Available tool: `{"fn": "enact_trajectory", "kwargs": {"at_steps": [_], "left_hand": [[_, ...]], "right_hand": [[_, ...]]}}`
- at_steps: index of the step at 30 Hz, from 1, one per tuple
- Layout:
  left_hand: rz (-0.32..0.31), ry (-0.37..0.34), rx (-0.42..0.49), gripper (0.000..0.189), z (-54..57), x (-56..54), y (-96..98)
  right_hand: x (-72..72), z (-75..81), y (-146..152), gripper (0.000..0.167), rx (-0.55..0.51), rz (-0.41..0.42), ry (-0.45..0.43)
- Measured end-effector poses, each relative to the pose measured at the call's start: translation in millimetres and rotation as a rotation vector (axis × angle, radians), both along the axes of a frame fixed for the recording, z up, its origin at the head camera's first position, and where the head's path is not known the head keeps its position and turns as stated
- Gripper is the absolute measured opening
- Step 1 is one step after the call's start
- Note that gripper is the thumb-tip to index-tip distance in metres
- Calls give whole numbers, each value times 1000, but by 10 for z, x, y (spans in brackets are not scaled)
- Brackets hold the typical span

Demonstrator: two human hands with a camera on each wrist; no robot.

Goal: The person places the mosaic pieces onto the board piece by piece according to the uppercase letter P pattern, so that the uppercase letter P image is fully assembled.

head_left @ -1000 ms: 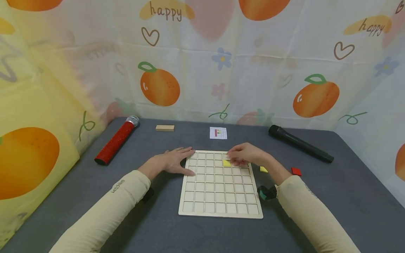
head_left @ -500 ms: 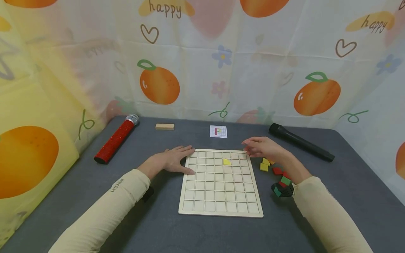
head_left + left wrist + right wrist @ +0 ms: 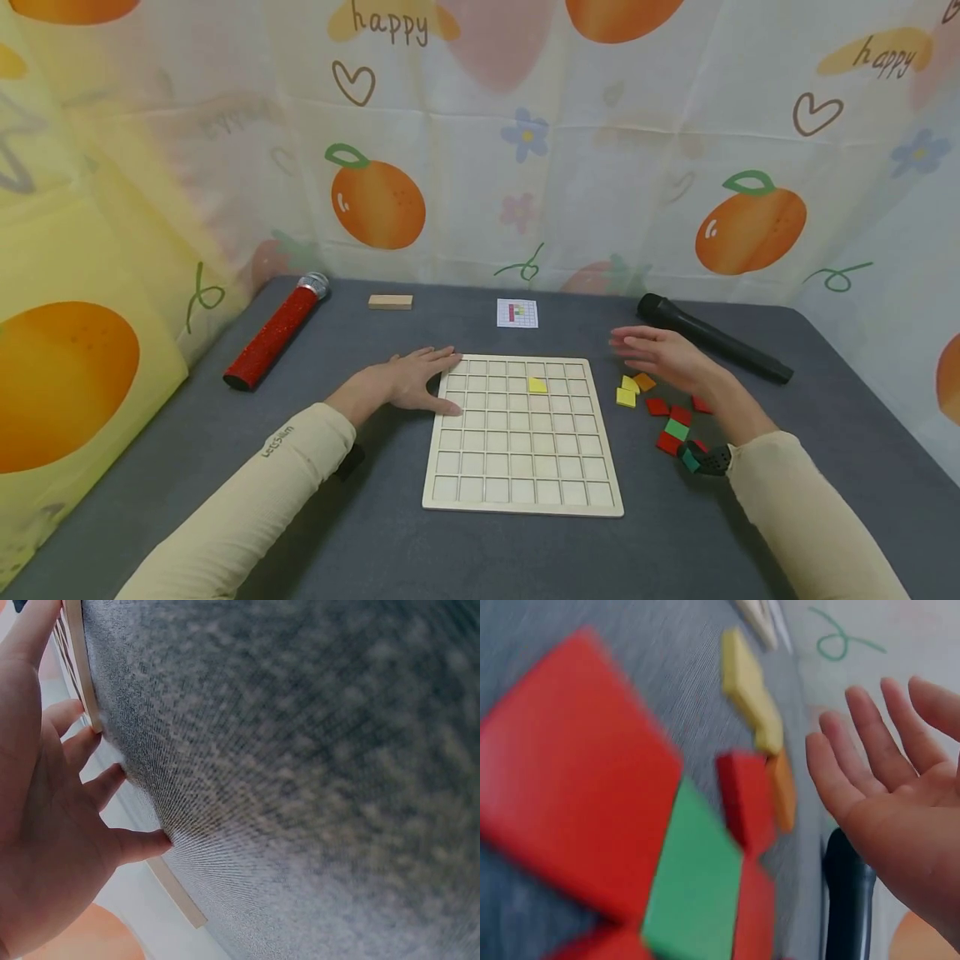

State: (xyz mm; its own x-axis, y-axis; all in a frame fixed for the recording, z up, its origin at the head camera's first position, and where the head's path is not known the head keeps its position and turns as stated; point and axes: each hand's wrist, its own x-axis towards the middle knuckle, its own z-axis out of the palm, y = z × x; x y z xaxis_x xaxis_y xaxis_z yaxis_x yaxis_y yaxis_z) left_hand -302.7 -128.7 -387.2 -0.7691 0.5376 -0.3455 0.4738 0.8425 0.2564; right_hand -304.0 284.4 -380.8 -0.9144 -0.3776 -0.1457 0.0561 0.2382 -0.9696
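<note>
A pale wooden grid board (image 3: pixel 522 492) lies flat in the middle of the table. One yellow square tile (image 3: pixel 537 385) sits in a cell of its second row from the back. My left hand (image 3: pixel 411 381) rests spread at the board's far left corner, fingertips on its edge and on the table in the left wrist view. Above the table to the right of the board, my right hand (image 3: pixel 656 350) holds nothing, its fingers loosely extended. Close by it lie yellow tiles (image 3: pixel 626 397), an orange tile (image 3: pixel 644 382), several red tiles (image 3: pixel 657 407) and a green tile (image 3: pixel 677 429).
Toward the back stand out a small printed pattern card (image 3: pixel 517 313) and a wooden block (image 3: pixel 391 302). A red glittery microphone (image 3: pixel 273 337) lies at the left, a black microphone (image 3: pixel 712 337) at the right. A patterned cloth (image 3: pixel 465 192) hangs behind the table.
My right hand has left the yellow tile on the board and moved right, over beside the loose tiles, uncovering them. My left hand stays where it was.
</note>
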Motion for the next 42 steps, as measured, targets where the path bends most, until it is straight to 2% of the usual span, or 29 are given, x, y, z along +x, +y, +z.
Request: {"fn": "enact_trajectory", "kwargs": {"at_steps": [4, 11, 20, 24, 32, 39, 42], "left_hand": [[1, -4, 2, 97, -5, 6, 1], [0, -8, 4, 97, 3, 17, 1], [9, -1, -3, 98, -3, 15, -2], [3, 3, -4, 97, -11, 16, -1], [6, -1, -1, 97, -2, 17, 0], [-2, -4, 4, 97, 4, 17, -1], [-6, -5, 9, 97, 0, 16, -3]], "right_hand": [[24, -64, 107, 52, 39, 3, 36], [60, -152, 227, 44, 189, 75, 149], [77, -153, 307, 42, 220, 222, 185], [74, -153, 348, 44, 249, 261, 193], [98, -160, 375, 43, 285, 260, 222], [119, -135, 349, 39, 401, 238, 311], [116, -120, 333, 38, 443, 226, 323]]}}
